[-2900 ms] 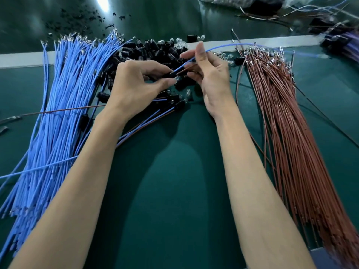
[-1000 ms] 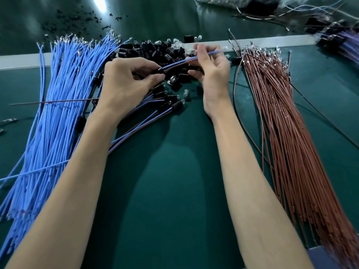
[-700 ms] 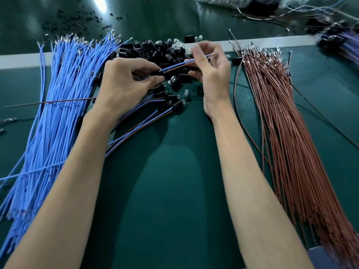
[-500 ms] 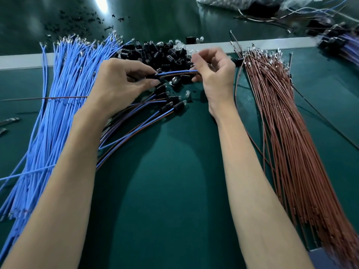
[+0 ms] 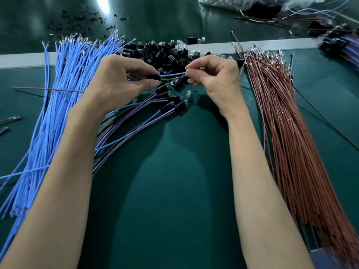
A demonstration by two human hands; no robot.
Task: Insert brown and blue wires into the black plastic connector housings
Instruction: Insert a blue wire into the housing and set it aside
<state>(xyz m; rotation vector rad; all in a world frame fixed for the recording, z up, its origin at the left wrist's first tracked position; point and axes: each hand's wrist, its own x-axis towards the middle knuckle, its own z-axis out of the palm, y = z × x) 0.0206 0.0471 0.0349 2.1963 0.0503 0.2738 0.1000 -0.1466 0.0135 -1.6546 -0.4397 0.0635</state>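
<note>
The left hand (image 5: 120,78) pinches a small black connector housing (image 5: 153,77) between thumb and forefinger, its other fingers curled in above it. A thin blue wire (image 5: 172,74) and a thin brown wire (image 5: 172,79) run out of the housing's right end, blue above brown and nearly level. They reach the right hand (image 5: 211,74), which pinches both between thumb and forefinger with the remaining fingers curled. The two hands sit close together, the short span of wire bridging the gap. Just behind them lies a heap of loose black housings (image 5: 161,53), short, tubular and glossy, with small clear glassy pieces among them. Just below the hands lie finished assemblies (image 5: 171,105), black housings whose paired blue and brown leads trail down to the left under the left forearm. A thick fan of smooth blue wires (image 5: 64,90) with bright metal tips lies to the left. A similar fan of brown wires (image 5: 287,123) lies to the right. Everything rests on a matte dark green mat (image 5: 165,191), edged at the back by a pale strip (image 5: 23,59).
</note>
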